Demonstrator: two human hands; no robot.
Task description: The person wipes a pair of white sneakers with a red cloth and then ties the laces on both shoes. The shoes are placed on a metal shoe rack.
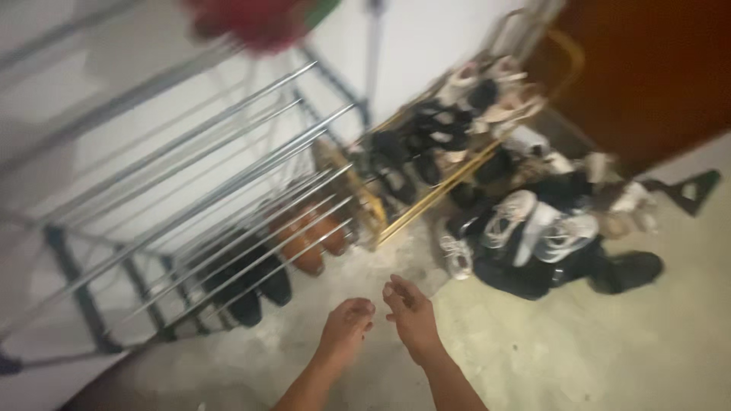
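Left hand: empty, fingers curled loosely, held over the floor.
Right hand: empty, fingers half open, just beside the left.
Drying rack: metal rods, left of both hands.
Nearest items: dark shoes, probably brown shoes, under the rack.
Shoe rack: behind, full; blurred.

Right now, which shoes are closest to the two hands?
The dark pair of shoes under the silver metal drying rack, just beside the left hand. The brown pair and the white sneakers lie farther off.
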